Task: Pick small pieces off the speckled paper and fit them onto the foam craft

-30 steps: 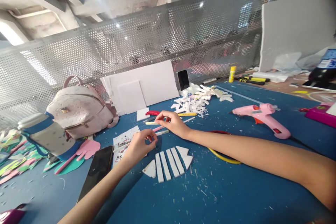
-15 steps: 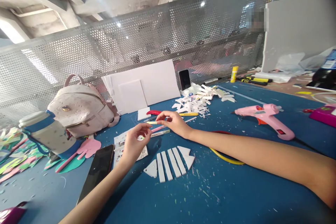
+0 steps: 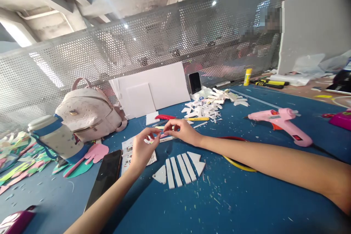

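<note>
My right hand (image 3: pixel 183 131) lies low over the blue mat (image 3: pixel 246 197), its fingertips pinched on a thin pale yellow pen (image 3: pixel 159 127). My left hand (image 3: pixel 143 148) is raised beside it, thumb and forefinger pinched at the same pen's end, so the fingertips of both hands meet. A pink pen and a white pen (image 3: pixel 170 138) lie just under them. In front of my hands a row of white foam strips and triangles (image 3: pixel 179 166) lies on the mat.
A pink glue gun (image 3: pixel 279 120) lies to the right, with a yellow cable (image 3: pixel 238 164) under my right forearm. A black phone (image 3: pixel 105 175), bottle (image 3: pixel 55 137) and backpack (image 3: pixel 87 111) are left. Behind are white boards (image 3: pixel 161 86), foam scraps (image 3: pixel 208 104) and a red cutter (image 3: pixel 164 117).
My left hand has lifted off the mat and moved up and right until its pinched fingers meet my right hand's fingertips at the pen. The right hand has barely moved.
</note>
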Available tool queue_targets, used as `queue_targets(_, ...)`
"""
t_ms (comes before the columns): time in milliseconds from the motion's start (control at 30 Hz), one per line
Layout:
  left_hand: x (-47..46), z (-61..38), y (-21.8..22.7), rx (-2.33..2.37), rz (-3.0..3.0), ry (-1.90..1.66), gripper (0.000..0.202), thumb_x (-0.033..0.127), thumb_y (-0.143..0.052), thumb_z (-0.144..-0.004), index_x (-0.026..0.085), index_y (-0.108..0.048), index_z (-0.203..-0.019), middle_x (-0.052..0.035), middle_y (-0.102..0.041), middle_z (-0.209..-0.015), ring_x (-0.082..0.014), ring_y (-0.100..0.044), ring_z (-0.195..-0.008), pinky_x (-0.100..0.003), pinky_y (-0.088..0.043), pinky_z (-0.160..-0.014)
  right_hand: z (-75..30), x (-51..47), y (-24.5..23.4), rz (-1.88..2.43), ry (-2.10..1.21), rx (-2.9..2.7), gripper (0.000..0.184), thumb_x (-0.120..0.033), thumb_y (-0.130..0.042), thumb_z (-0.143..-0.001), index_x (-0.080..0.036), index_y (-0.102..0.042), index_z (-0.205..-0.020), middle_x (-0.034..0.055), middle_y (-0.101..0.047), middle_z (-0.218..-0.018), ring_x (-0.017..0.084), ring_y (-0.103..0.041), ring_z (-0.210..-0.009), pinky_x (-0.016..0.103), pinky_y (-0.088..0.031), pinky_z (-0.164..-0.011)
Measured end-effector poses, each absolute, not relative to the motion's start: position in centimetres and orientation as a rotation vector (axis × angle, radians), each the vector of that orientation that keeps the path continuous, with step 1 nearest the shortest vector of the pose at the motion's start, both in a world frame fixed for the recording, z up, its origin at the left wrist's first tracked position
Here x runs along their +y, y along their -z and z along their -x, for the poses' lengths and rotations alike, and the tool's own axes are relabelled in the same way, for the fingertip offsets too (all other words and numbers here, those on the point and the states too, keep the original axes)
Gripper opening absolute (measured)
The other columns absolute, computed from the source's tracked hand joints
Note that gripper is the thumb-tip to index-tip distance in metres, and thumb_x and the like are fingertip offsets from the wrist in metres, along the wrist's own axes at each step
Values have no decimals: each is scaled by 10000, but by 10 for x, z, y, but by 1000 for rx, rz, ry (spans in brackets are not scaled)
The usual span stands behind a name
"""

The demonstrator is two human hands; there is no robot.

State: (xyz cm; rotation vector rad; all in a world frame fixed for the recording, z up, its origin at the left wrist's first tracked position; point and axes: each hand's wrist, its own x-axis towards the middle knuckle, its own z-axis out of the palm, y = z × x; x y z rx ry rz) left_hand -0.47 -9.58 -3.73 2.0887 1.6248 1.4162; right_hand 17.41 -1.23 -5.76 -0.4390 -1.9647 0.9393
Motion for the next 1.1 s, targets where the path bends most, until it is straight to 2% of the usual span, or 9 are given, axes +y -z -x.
queue_targets(200, -96, 5, 38, 1636, -2081, -1405, 64, 225, -642, -797, 210, -703, -788, -2, -714, -789, -131, -545, -634, -261, -459, -631, -174, -11, 60, 389, -922, -1984, 153, -318, -717, -841, -169, -714, -876, 33, -701, -835, 147, -613, -733, 241, -419, -596)
queue_targets(500, -94, 9, 42, 1615, -2112, -1360, 71, 206, -627, -825, 219, -697, -825, 3, -713, -844, -132, -527, -674, -256, -446, -666, -174, -12, 58, 390, -908, -1983, 153, -318, -717, -838, -166, -702, -848, 32, -690, -814, 145, -597, -715, 236, -412, -581)
queue_targets(967, -97, 10, 41, 1567, -2221, -1340, 91, 170, -609, -835, 215, -686, -816, -2, -685, -802, -133, -527, -652, -253, -437, -657, -174, -14, 57, 392, -898, -2010, 201, -371, -694, -855, -172, -677, -835, 31, -682, -821, 144, -585, -717, 237, -402, -573)
queue_targets(1100, -96, 11, 40, 1539, -2271, -1351, 108, 145, -599, -836, 213, -683, -832, -3, -681, -816, -132, -532, -663, -253, -442, -668, -175, -15, 56, 390, -891, -2034, 239, -395, -626, -909, -168, -673, -850, 30, -673, -823, 147, -593, -739, 235, -407, -588)
